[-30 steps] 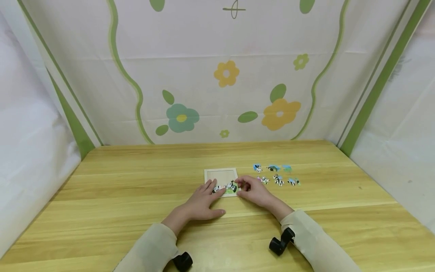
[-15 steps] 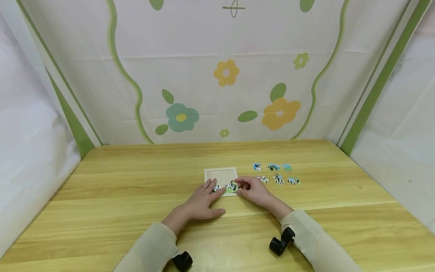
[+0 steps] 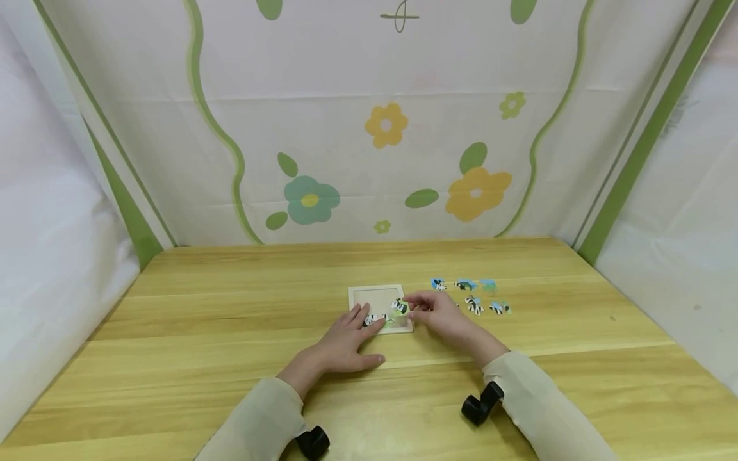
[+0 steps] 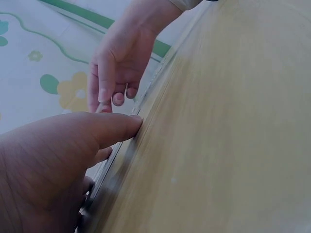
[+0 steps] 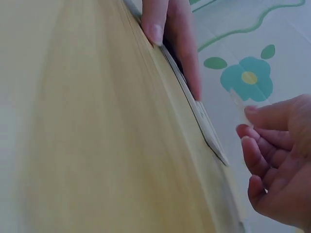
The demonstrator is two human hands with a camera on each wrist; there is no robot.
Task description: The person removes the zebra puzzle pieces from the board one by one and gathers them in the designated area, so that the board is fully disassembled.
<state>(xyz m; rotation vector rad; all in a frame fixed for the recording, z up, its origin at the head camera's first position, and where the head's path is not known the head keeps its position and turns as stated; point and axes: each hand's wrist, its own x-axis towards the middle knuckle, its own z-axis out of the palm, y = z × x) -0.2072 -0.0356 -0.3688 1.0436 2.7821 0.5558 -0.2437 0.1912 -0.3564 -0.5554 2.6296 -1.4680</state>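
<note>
A light wooden puzzle frame lies on the table. The left hand rests flat with spread fingers over its lower left part, beside a black-and-white piece. Between thumb and index finger, the right hand pinches a panda piece over the frame's right side. In the right wrist view, the thin piece stands up from the fingertips of the right hand, raised off the frame. The left wrist view shows the left hand at the frame's edge.
Several loose puzzle pieces lie right of the frame: a back row with a blue piece and a nearer row with a zebra-striped piece. The right hand partly covers one in the nearer row. A flower-printed cloth hangs behind the wooden table.
The right hand has risen slightly and shifted right, lifting the panda piece from the frame's lower right part. The left hand has stayed on the frame.
</note>
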